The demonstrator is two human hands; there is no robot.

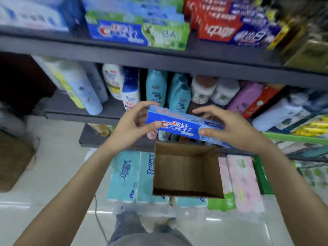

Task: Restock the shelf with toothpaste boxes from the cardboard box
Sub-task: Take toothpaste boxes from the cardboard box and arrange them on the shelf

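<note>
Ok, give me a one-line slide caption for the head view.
Both hands, left hand and right hand, hold a blue Crest toothpaste box above the cardboard box, below the toothpaste shelf.

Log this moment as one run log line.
left hand: grips toothpaste box | right hand: grips same box | cardboard box: looks empty | shelf: box not yet placed

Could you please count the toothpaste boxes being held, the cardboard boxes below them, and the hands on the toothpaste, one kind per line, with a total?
Toothpaste box being held: 1
Open cardboard box below it, nothing visible inside: 1
Hands gripping the toothpaste box, left hand and right hand: 2
Total: 4
</note>
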